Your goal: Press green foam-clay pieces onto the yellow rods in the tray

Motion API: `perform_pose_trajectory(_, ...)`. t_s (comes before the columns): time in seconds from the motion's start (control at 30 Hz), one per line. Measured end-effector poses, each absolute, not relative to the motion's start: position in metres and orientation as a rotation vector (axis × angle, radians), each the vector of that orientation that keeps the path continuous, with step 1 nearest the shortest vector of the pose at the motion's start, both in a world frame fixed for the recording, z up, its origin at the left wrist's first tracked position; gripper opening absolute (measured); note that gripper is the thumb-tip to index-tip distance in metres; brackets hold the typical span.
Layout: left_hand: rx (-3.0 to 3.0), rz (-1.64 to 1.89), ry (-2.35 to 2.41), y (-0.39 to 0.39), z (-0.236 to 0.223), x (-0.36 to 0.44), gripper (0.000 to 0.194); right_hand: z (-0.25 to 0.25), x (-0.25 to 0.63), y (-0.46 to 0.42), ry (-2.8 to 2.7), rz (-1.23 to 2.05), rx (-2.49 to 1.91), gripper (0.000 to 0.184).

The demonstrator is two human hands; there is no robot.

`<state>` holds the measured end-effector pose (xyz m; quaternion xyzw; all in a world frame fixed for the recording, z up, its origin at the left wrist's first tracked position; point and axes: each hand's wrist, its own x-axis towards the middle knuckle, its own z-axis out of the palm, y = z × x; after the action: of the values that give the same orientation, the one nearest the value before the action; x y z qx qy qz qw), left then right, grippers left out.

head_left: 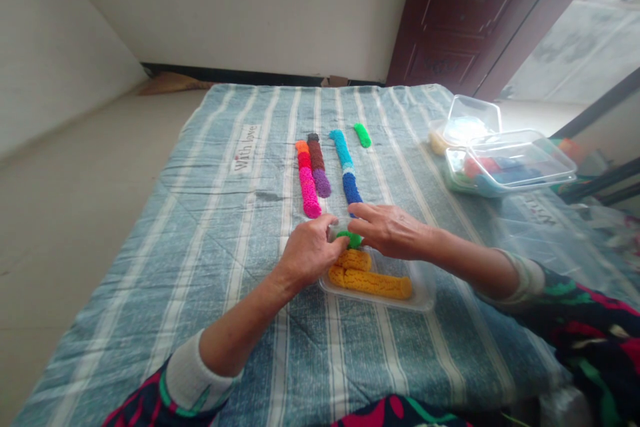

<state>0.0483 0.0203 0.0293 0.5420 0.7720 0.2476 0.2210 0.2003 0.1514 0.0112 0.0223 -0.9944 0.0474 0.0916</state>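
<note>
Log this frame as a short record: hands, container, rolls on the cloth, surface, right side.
left hand: left hand, thumb at green piece; grip unclear
right hand: right hand, fingertips by the same piece
container: clear plastic tray; yellow-orange textured rolls inside
on cloth: pink-red-orange roll, purple-brown-black roll, blue roll, short green roll
surface: blue-and-white striped cloth, "With love" lettering
right side: clear plastic containers, colored contents
</note>
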Motion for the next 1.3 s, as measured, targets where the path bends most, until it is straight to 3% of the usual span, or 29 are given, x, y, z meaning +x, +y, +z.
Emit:
perform_pose_trajectory(0.43,1.518,0.712,2.081,0.019,0.025,0.043,0.019,0.013,0.201,0.154,-3.000,0.164,0.107,0.012)
perform_pose_trajectory(0.7,1.379,0.886,1.933,0.022,0.022,0.034,0.038,0.011,0.197,0.152,-2.949,0.107,0.095,0.018)
perform_pose_trajectory(0.9,1.596,0.761,1.951,0.034,0.029,0.038,0.051,0.010,0.195,0.153,-2.931,0.072,0.119,0.016)
perform_pose_trajectory(1.3,1.737,0.530,2.012,0.044,0.030,0.045,0.049,0.029,0.210,0.158,-2.866,0.217,0.027,0.009)
